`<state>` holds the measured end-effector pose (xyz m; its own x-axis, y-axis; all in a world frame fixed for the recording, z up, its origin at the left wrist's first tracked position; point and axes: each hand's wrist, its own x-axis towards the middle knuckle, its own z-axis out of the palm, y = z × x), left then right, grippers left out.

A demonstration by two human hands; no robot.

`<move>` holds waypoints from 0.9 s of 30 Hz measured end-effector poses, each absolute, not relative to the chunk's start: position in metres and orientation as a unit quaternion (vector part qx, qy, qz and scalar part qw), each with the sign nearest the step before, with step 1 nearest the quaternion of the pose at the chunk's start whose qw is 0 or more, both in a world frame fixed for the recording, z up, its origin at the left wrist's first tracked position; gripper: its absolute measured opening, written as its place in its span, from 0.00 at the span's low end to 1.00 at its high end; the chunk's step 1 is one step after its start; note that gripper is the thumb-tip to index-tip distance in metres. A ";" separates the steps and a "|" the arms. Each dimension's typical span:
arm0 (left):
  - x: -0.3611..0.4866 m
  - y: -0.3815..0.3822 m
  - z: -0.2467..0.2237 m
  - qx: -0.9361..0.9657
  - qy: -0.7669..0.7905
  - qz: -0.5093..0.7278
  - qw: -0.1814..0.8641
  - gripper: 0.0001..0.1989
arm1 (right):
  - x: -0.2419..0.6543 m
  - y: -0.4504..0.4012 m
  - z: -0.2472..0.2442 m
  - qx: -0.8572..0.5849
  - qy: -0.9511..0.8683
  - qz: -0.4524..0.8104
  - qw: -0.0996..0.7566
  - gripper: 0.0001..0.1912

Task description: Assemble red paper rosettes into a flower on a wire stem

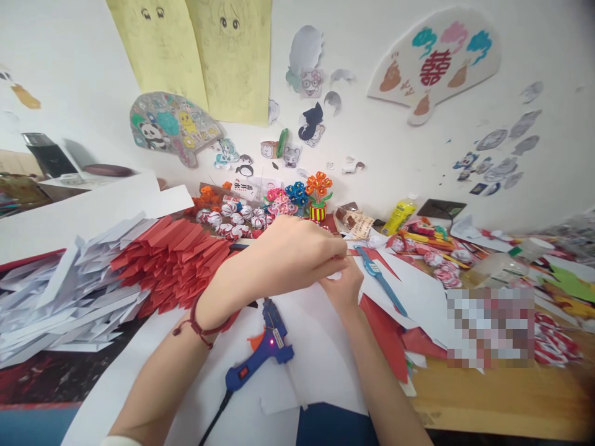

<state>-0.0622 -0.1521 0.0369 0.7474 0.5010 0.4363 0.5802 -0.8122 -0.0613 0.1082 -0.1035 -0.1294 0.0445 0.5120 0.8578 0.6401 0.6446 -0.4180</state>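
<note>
My left hand (pixel 292 251), with a dark red cord bracelet (pixel 195 325) at its wrist, reaches across to the right. Its fingers are closed and meet those of my right hand (pixel 344 286), which is also closed, just below. Whatever the fingers pinch is hidden behind the left hand. Beneath my hands lies a blue hot glue gun (pixel 264 353) on white paper (pixel 320 347), a small light glowing on its body. Left of it are a pile of folded red paper pieces (pixel 171 257) and a heap of folded white paper pieces (pixel 69 291).
Red-and-white paper balls (pixel 237 217) and a small potted orange flower (pixel 318 192) stand by the wall. A blue wristwatch (pixel 381 279), a yellow bottle (pixel 400 214) and a clear bottle (pixel 497 269) lie or stand rightward. Wood (pixel 502 402) shows along the front edge.
</note>
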 end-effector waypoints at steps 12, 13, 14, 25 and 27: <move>-0.062 -0.153 0.036 -0.927 -0.286 -0.220 0.104 0.11 | 0.108 -0.105 -0.129 -0.422 -0.683 -0.048 0.594 0.17; -0.062 -0.153 0.036 -0.927 -0.286 -0.218 0.105 0.11 | 0.108 -0.105 -0.129 -0.421 -0.683 -0.049 0.594 0.16; -0.062 -0.153 0.036 -0.928 -0.285 -0.216 0.106 0.11 | 0.108 -0.105 -0.129 -0.419 -0.684 -0.050 0.595 0.16; -0.062 -0.154 0.037 -0.930 -0.277 -0.213 0.114 0.12 | 0.108 -0.105 -0.129 -0.415 -0.685 -0.046 0.597 0.13; -0.062 -0.154 0.037 -0.930 -0.278 -0.211 0.111 0.12 | 0.108 -0.104 -0.129 -0.415 -0.687 -0.047 0.595 0.13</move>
